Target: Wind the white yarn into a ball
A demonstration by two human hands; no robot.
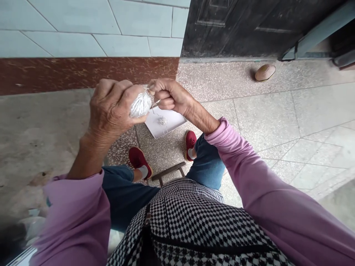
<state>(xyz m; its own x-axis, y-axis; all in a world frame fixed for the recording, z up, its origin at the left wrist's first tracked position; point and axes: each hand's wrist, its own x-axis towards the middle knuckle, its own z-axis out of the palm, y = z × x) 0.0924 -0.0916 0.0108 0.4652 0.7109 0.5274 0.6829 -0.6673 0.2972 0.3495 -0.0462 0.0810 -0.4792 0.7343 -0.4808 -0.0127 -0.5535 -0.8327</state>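
Note:
My left hand [112,107] is closed around a white ball of shiny thread [141,104], held up in front of me. Right beside it, my right hand [169,95] is pinched on a thin strand coming off the ball's top. Both hands nearly touch. Below them on the floor lies a white sheet [173,123] with a small silvery tangle of thread [162,120] on it.
I sit with blue trousers, red shoes [138,159] and a checked apron [191,225] over a stool leg [169,171]. A tiled wall with a brown base is at the left, a dark door ahead, a tan shoe [265,72] by it.

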